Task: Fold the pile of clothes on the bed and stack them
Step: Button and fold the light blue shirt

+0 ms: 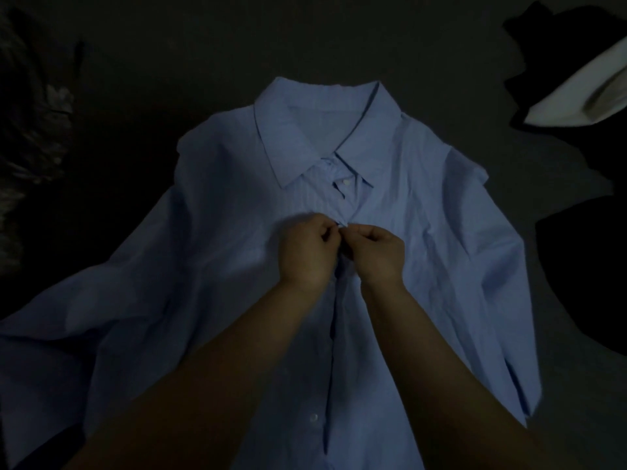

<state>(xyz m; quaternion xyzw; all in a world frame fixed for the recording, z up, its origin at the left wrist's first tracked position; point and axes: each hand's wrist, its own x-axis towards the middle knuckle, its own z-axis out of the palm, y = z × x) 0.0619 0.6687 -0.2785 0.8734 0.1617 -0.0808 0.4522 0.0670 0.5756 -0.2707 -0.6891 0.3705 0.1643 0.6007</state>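
Blue shirt point(237, 266) spread front-up on bed point(203, 56), collar at twelve o'clock. Left hand point(307, 252) and right hand point(378, 252) together, both pinching its placket. White garment point(570, 103) at two o'clock.

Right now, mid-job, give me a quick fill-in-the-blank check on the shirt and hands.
1. The shirt lies with its ____ side up.
2. Both hands pinch the front edges just below the ____.
3. The left hand and right hand meet at the shirt's ____.

Missing words: front; collar; middle
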